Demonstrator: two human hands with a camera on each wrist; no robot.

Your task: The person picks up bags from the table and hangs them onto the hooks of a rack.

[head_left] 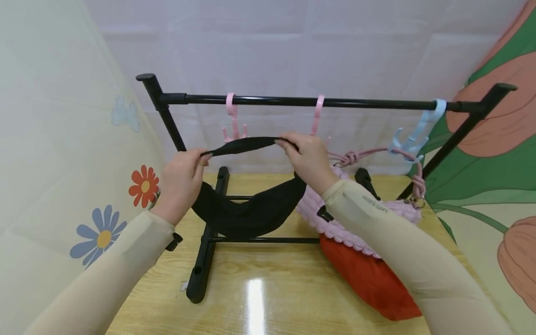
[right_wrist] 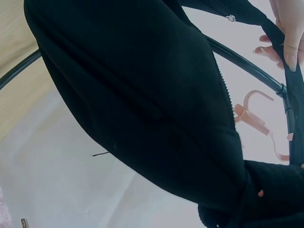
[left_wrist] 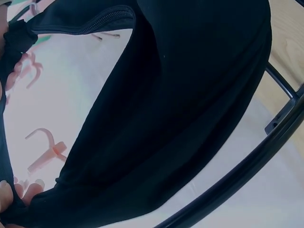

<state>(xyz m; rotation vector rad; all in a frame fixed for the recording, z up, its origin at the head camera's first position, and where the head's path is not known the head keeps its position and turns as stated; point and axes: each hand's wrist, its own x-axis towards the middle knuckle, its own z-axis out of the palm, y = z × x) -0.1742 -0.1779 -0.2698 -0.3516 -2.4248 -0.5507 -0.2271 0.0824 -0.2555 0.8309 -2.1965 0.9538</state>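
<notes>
Both hands hold up a black cloth shoulder bag (head_left: 251,215) by its strap (head_left: 244,145), in front of the rack. My left hand (head_left: 181,179) pinches the strap's left end between thumb and fingers. The right hand (head_left: 309,158) grips it further right, thumb underneath. Below them the bag's body sags in a curve. In the left wrist view a zipper (left_wrist: 107,20) runs along the bag's edge; a zipper pull (right_wrist: 231,18) shows in the right wrist view. Behind the strap, a pink hook (head_left: 233,116) and a second pink hook (head_left: 318,111) hang from the bar (head_left: 276,101).
A blue hook (head_left: 414,132) hangs at the bar's right end, with the rope strap of a puffy pink bag (head_left: 311,209) on it. Beneath lies a red cloth item (head_left: 372,284) on the wooden table (head_left: 268,288). The rack's left foot (head_left: 201,274) stands on the tabletop.
</notes>
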